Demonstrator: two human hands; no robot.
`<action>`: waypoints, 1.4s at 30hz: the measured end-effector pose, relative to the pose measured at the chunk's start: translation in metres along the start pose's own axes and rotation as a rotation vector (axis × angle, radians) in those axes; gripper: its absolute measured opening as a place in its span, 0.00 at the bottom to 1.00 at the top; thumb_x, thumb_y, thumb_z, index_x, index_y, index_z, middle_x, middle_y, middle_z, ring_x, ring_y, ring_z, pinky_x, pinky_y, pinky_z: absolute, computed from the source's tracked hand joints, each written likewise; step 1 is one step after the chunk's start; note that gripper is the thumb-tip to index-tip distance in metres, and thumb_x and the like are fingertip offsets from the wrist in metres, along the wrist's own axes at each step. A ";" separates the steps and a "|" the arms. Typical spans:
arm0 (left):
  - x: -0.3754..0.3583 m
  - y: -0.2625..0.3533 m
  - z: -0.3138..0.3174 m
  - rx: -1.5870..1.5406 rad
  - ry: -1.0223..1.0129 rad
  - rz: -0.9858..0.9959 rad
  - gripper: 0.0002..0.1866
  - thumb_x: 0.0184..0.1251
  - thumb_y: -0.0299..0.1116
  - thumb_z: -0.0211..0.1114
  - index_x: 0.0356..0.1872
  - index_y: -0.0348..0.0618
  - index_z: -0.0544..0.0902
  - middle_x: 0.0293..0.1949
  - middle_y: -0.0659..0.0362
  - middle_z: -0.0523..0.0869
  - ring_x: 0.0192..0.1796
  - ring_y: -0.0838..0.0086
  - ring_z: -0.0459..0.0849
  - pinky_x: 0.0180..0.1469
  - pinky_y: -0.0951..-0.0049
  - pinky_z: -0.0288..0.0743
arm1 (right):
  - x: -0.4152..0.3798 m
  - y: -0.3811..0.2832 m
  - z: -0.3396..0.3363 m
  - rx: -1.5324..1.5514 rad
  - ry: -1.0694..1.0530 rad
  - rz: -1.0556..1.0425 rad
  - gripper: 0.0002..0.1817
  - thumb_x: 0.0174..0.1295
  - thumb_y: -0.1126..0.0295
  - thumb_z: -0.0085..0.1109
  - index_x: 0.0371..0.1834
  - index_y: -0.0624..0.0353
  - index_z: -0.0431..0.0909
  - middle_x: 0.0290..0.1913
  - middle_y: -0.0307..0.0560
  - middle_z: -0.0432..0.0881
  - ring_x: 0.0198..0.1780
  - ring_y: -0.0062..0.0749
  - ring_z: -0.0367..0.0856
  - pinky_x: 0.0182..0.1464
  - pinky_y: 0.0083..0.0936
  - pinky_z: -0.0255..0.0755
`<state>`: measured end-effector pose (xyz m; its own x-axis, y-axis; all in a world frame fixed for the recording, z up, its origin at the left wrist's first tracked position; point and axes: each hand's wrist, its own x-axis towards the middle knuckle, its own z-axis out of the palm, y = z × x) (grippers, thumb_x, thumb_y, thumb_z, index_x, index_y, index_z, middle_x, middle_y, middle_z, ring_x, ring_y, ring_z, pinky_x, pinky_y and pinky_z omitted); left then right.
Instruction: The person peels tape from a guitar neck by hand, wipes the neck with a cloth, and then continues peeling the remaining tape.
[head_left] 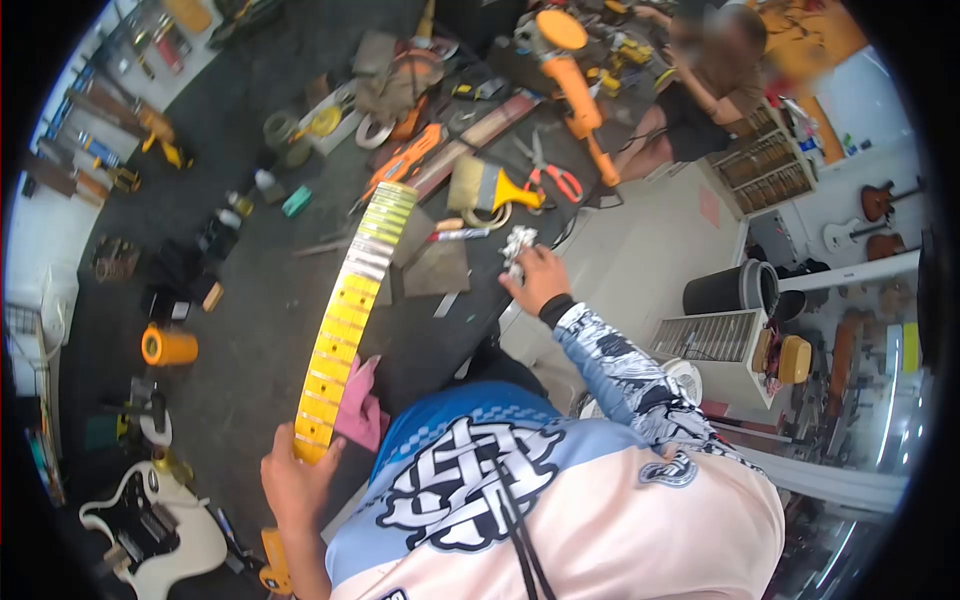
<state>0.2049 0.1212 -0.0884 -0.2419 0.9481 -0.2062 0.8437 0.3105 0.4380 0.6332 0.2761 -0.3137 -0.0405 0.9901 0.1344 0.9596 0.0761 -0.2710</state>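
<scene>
My left hand [300, 478] is closed round the lower end of a yellow guitar neck [335, 350], which slants up over the dark workbench. Metal frets and dark dot inlays show along its face, and a stretch near the upper end looks pale and shiny. At the bench's right edge my right hand [541, 280] has its fingers bent round a crumpled white wad [518, 246]. Behind the neck's lower half lies a pink cloth [362, 405]. A wide brush [490, 187] with a yellow handle and red-handled pliers [545, 170] lie beyond the right hand.
An orange power tool [578, 100] and an orange cutter [408, 158] lie farther up the bench. An orange roll [168, 346] stands left, above a white guitar body [155, 530]. A seated person [715, 75] is at the upper right. A dark bin [725, 290] stands on the right.
</scene>
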 end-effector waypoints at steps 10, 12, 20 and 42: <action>0.006 0.013 0.005 -0.200 -0.016 0.091 0.25 0.49 0.40 0.85 0.37 0.35 0.80 0.25 0.50 0.85 0.25 0.66 0.82 0.31 0.65 0.75 | 0.012 -0.015 -0.008 -0.090 -0.130 0.079 0.34 0.68 0.39 0.60 0.61 0.59 0.80 0.73 0.56 0.75 0.76 0.58 0.63 0.76 0.50 0.56; 0.010 0.002 0.010 -0.286 -0.029 0.165 0.24 0.51 0.39 0.84 0.39 0.35 0.81 0.27 0.53 0.86 0.24 0.71 0.81 0.31 0.69 0.74 | 0.018 -0.014 -0.015 -0.016 -0.133 0.106 0.32 0.67 0.39 0.60 0.56 0.59 0.83 0.68 0.56 0.79 0.74 0.58 0.66 0.74 0.49 0.58; 0.025 0.000 0.004 -1.020 -0.522 0.027 0.27 0.57 0.47 0.82 0.46 0.37 0.81 0.26 0.64 0.80 0.20 0.82 0.78 0.20 0.80 0.72 | 0.036 -0.047 -0.097 0.368 0.206 0.019 0.14 0.64 0.63 0.71 0.49 0.57 0.85 0.46 0.57 0.87 0.51 0.54 0.84 0.56 0.43 0.77; 0.040 0.017 0.002 -0.967 -0.676 0.507 0.42 0.65 0.62 0.73 0.65 0.34 0.76 0.51 0.54 0.84 0.50 0.71 0.85 0.58 0.64 0.80 | -0.012 -0.241 -0.209 1.569 -0.306 -0.077 0.32 0.66 0.66 0.75 0.67 0.69 0.68 0.53 0.50 0.84 0.51 0.28 0.87 0.55 0.26 0.82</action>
<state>0.2108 0.1642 -0.0912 0.5323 0.8397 -0.1073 0.0115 0.1196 0.9928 0.4604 0.2208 -0.0503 -0.3100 0.9489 0.0584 -0.2621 -0.0263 -0.9647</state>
